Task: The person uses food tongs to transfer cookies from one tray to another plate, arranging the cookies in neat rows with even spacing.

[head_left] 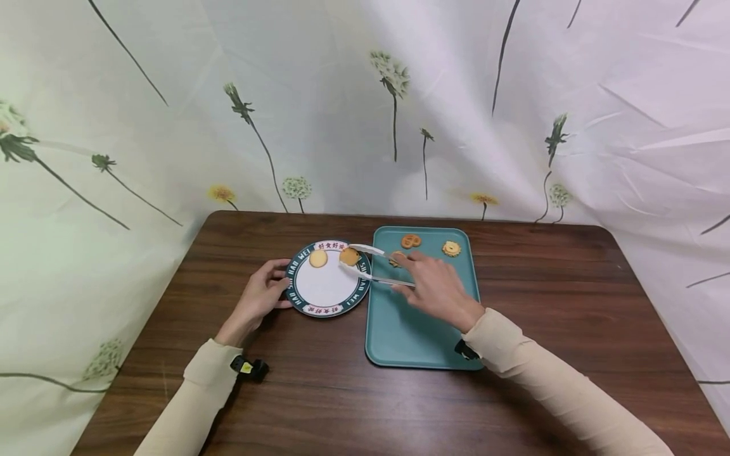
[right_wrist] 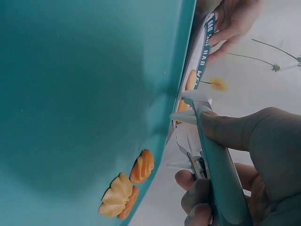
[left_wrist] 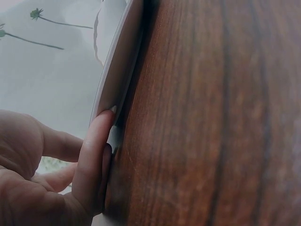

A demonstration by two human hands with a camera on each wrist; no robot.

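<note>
White tongs point(head_left: 393, 280) are gripped in my right hand point(head_left: 439, 288), their arms spread, with the tips on either side of a round cookie point(head_left: 349, 256) at the plate's upper right. Whether the tips touch it I cannot tell. A paler round cookie point(head_left: 318, 258) lies to its left on the white plate point(head_left: 324, 286) with a green patterned rim. My left hand point(head_left: 261, 294) holds the plate's left edge; the left wrist view shows a finger point(left_wrist: 91, 155) against the underside of the rim. From the right wrist, the tongs' handle point(right_wrist: 221, 174) lies under my thumb.
Right of the plate, its edge close against the plate's, is a teal tray point(head_left: 416, 329). It bears a pretzel-shaped cookie point(head_left: 410, 240), a ring-like cookie point(head_left: 452, 248) and another cookie point(head_left: 397, 258) partly behind the tongs. A flower-printed cloth point(head_left: 342, 114) hangs behind the brown wooden table point(head_left: 547, 304).
</note>
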